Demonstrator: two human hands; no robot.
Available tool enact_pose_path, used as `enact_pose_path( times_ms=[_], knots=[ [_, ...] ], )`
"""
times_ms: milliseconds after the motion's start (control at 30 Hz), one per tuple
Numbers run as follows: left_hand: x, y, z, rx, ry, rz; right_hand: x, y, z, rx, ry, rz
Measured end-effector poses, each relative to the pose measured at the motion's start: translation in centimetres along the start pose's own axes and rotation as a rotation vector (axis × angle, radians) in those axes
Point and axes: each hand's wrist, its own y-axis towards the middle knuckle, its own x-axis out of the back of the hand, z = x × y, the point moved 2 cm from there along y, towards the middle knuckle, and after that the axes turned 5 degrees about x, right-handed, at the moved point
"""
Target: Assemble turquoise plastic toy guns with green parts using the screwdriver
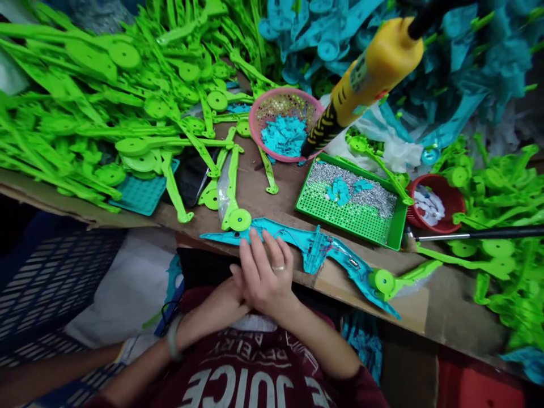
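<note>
A blue plastic bow-shaped shell half lies across the table's front edge, with thin wires and small parts inside it. A green limb piece with a round disc sits at its left end, and another green limb piece at its right end. My right hand, wearing a ring, lies with its fingers stretched out, the fingertips over the shell's near edge left of centre. My left hand rests against and partly under the right hand. Its fingers are mostly hidden.
A yellow electric screwdriver hangs over a pink basket of blue pieces. A green tray holds screws; a red bowl holds white bits. A brush lies at right. Green parts and blue parts are heaped behind.
</note>
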Motion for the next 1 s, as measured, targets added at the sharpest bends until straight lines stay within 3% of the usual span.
enact_pose_path(
  times_ms=[133, 233, 300, 367, 467, 600, 667, 867, 1000],
  knots=[
    [3.4, 0.6, -0.5, -0.052, 0.039, 0.196, -1.0, 1.2, -1.1, -0.012, 0.016, 0.118],
    [5.5, 0.8, -1.6, -0.122, 0.017, 0.199, -0.6, 0.8, -1.4, -0.046, 0.001, 0.107],
    [6.2, 1.1, -2.2, -0.206, -0.044, 0.089, 0.3, 0.0, -1.7, -0.059, -0.026, 0.074],
    [6.3, 1.6, -2.4, -0.281, -0.068, -0.118, 1.3, -0.9, -2.1, -0.093, -0.06, 0.047],
    [5.9, 2.7, -2.1, -0.353, 0.073, -0.435, 2.2, -2.1, -3.0, -0.176, -0.085, 0.046],
    [5.2, 4.8, -1.7, -0.378, 0.291, -0.599, 2.1, -2.1, -3.1, -0.154, -0.083, 0.01],
    [5.1, 5.8, -1.6, -0.371, 0.345, -0.6, 1.6, -1.6, -3.0, -0.113, -0.068, 0.029],
    [4.4, 7.3, -1.7, -0.414, 0.481, -0.416, 0.3, -0.5, -3.4, -0.082, -0.029, 0.121],
    [4.2, 7.6, -1.4, -0.414, 0.491, -0.36, 0.4, -0.7, -3.9, -0.066, -0.003, 0.134]
  ],
)
